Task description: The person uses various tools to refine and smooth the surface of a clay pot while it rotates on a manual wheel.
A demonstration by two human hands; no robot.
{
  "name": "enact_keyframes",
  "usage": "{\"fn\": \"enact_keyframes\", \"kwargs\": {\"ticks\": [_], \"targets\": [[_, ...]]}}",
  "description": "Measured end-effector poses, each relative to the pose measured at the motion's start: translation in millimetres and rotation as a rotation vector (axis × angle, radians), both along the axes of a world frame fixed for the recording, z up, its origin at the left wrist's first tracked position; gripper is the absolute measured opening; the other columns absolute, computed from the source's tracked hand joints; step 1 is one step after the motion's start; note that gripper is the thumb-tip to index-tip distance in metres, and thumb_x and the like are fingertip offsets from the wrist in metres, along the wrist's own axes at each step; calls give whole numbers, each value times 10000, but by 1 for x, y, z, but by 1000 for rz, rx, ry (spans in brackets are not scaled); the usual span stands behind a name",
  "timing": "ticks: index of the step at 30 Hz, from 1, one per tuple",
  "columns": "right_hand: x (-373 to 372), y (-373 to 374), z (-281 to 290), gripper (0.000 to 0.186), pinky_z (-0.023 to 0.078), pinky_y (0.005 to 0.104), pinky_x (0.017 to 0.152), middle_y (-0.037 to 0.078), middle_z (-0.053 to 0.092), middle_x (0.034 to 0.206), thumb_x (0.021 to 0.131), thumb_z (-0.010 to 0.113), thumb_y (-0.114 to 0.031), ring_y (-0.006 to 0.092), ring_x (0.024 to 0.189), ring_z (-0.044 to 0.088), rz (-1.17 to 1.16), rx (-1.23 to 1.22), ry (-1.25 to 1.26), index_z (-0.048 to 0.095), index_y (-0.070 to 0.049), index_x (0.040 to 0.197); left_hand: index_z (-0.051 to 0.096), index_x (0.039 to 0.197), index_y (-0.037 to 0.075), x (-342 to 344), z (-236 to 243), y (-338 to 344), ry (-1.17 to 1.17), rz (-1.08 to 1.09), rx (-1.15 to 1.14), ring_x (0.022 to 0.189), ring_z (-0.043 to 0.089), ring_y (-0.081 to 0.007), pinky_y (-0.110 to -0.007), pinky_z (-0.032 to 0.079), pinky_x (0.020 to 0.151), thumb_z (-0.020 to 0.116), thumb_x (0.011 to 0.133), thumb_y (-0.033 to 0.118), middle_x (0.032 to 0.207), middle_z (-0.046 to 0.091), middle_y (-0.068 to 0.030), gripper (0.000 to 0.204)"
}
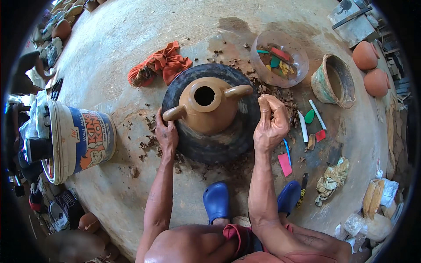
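Note:
A brown clay pot [208, 116] with a round dark mouth and two lug-like handles stands upright on a round black potter's wheel [210, 151]. My left hand [166, 136] grips the wheel's left rim, just below the pot's left handle [174, 113]. Held up at the wheel's right side, my right hand [271, 122] is closed, thumb and bent fingers pressed together. It is apart from the right handle [239, 91]. Whatever the fingertips may hold is hidden.
Clay scraps ring the wheel. An orange cloth [164, 63] lies beyond it. A clear bowl [280, 81] of coloured pieces, a dirty pot of water [320, 83] and small scrapers [285, 164] are at right. A white bucket [96, 140] lies left.

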State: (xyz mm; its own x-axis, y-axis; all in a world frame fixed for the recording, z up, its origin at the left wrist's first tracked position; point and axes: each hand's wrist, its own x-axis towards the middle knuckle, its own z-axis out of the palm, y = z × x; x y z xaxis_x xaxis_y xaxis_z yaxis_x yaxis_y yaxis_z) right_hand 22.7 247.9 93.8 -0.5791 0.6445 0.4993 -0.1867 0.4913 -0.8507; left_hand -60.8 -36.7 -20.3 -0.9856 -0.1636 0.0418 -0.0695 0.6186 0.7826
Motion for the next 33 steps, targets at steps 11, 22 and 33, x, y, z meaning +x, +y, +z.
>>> {"fn": "enact_keyframes", "kwargs": {"ticks": [11, 22, 33], "targets": [[-33, -21, 14, 213, 596, 395, 928, 146, 780, 1129, 949, 834, -125, 286, 1051, 747, -121, 34, 59, 804, -7, 1123, 534, 1532, -4, -2, 4, 2, -61, 34, 17, 1257, 702, -400, -459, 526, 1079, 655, 996, 209, 1326, 718, -291, 590], [7, -66, 46, 318, 382, 239, 547, -47, 558, 711, 1111, 589, -101, 45, 607, 473, 255, -548, -282, 702, 15, 1385, 551, 1518, -15, -5, 1, -3, -92, 16, 39, 1318, 661, -335, -418, 485, 1136, 660, 1026, 181, 1407, 692, -227, 541], [7, -28, 25, 401, 565, 410, 627, 161, 709, 794, 967, 638, -33, 340, 674, 704, 236, 221, -376, 732, -92, 1352, 631, 1443, 19, -1, 9, 1, -124, 50, -56, 1327, 652, -351, -435, 485, 1123, 653, 1056, 256, 1410, 688, -218, 454]]}}
